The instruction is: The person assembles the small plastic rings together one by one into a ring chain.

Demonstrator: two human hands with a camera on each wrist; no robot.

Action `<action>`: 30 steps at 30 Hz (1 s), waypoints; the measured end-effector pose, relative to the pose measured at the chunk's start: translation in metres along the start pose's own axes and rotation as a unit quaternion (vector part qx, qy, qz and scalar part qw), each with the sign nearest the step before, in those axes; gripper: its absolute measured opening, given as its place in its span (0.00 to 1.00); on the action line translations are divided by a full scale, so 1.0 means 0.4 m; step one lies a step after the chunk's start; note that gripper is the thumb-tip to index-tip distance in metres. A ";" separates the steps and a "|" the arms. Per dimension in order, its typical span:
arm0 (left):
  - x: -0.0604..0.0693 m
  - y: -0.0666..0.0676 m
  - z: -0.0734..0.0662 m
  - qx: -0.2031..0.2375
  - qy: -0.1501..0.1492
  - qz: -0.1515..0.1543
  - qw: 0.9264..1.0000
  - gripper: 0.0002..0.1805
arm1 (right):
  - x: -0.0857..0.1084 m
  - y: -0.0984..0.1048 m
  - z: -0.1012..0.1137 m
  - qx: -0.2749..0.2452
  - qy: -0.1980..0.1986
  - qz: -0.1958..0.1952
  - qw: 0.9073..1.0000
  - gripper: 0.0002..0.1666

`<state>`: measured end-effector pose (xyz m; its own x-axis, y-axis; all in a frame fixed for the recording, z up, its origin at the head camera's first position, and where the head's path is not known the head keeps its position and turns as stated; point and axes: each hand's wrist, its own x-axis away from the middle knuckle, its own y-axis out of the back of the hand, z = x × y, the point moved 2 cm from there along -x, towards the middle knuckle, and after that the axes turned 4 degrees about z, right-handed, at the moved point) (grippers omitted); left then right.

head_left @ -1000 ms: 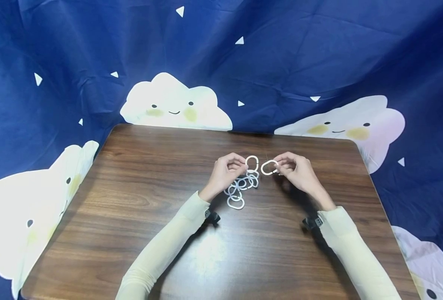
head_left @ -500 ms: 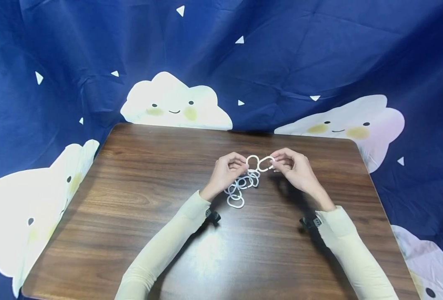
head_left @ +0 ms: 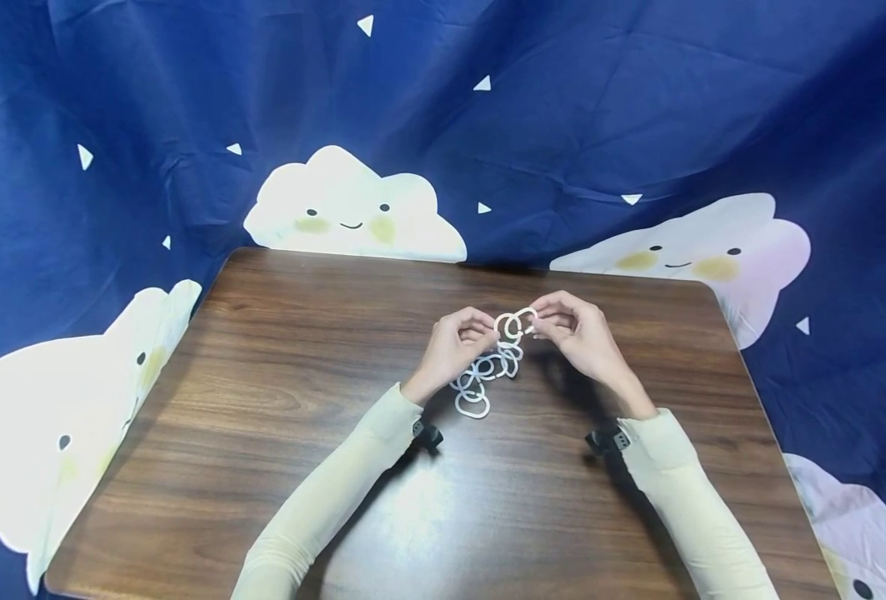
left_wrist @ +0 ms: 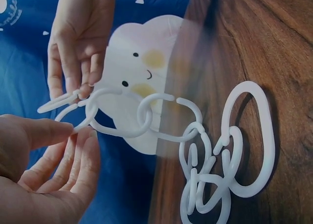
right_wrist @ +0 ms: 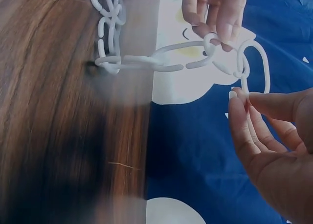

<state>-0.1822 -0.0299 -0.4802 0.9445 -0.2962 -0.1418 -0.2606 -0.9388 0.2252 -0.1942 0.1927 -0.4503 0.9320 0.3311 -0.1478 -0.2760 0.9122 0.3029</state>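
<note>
White plastic C-shaped links, each with a small gap, form a chain point(left_wrist: 122, 133). My left hand point(head_left: 448, 348) pinches the raised end link between thumb and fingers. Further links hang from it toward the tabletop, where the rest lie bunched, the nearest link point(head_left: 473, 416) toward me. On the right, my right hand point(head_left: 581, 335) pinches a single link point(right_wrist: 267, 70) by its outer end. That link overlaps the chain's end link in the head view. In the right wrist view the two meet close to the gap; whether they are hooked together I cannot tell.
The links are over the far middle of a brown wood-grain table point(head_left: 322, 500). Behind it hangs a blue cloth point(head_left: 563, 125) printed with white clouds. Dark wrist cameras sit below both cream sleeves point(head_left: 337, 475).
My right hand has moved left with its link, from apart from the chain's end link to touching or overlapping it. The left hand has stayed nearly in place, holding the end link.
</note>
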 end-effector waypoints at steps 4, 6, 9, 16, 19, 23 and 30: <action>0.000 -0.002 0.001 0.004 0.005 0.001 1.000 0.08 | -0.003 -0.007 0.003 -0.019 -0.004 0.001 1.000 0.13; 0.000 -0.004 0.002 0.003 0.005 0.001 1.000 0.08 | -0.005 -0.011 0.003 -0.028 -0.007 0.002 1.000 0.14; -0.001 -0.004 0.003 -0.004 0.005 0.000 1.000 0.08 | -0.006 -0.018 0.000 -0.035 -0.008 0.002 0.999 0.14; 0.001 -0.005 0.005 -0.003 0.009 -0.001 1.000 0.09 | -0.005 -0.030 -0.002 -0.034 -0.008 0.006 0.999 0.14; 0.001 -0.005 0.007 0.002 0.008 0.000 1.000 0.09 | -0.006 -0.032 -0.002 -0.044 -0.007 0.005 0.999 0.14; 0.001 -0.005 0.008 0.007 0.010 0.000 1.000 0.10 | -0.004 -0.028 -0.002 -0.052 -0.005 0.002 0.999 0.15; 0.002 -0.008 0.009 0.009 0.010 0.005 1.000 0.11 | -0.003 -0.020 -0.014 -0.069 -0.012 -0.003 0.998 0.16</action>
<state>-0.1815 -0.0277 -0.4845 0.9459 -0.3016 -0.1195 -0.2731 -0.9391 0.2085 -0.1944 0.1864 -0.4578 0.9387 0.3208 -0.1267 -0.2983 0.9395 0.1684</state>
